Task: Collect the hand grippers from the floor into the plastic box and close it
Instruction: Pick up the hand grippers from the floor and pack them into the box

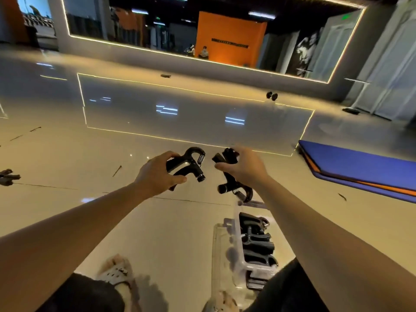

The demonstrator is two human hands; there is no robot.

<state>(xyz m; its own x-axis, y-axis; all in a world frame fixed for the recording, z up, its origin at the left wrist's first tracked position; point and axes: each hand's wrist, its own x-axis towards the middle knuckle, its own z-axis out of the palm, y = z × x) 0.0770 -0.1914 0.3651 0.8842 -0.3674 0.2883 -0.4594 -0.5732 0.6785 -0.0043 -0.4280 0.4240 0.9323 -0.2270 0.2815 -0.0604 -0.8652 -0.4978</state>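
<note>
Left hand (157,174): fingers curled round both handles of a black hand gripper (189,163), held in the air over the floor (67,199), spring and knob end pointing to the person's right

Right hand (243,167): fingers wrapped on the handle of a second gripper (234,188). Its spring end hangs down, just above the far end of the plastic box (238,251). There's another black piece (227,155) bunched at the top of the same grip. Could be a third gripper, can't tell

The two hands are near each other, and the grippers they hold aren't touching

The box is clear plastic and open, on the floor right in front of the person, beside the right knee. Several boxed grippers (256,239) are stacked inside. A clear panel stands along its left side; can't tell if that's the lid

One stray gripper (7,176) is on the floor, far to the person's left

Blue mat (360,167) lies folded on the floor to the right, well apart from the box. Small dumbbell (272,95) sits on the far floor by the mirror wall (202,30)

Sandalled foot (117,271) is flat on the floor, left of the box
</note>
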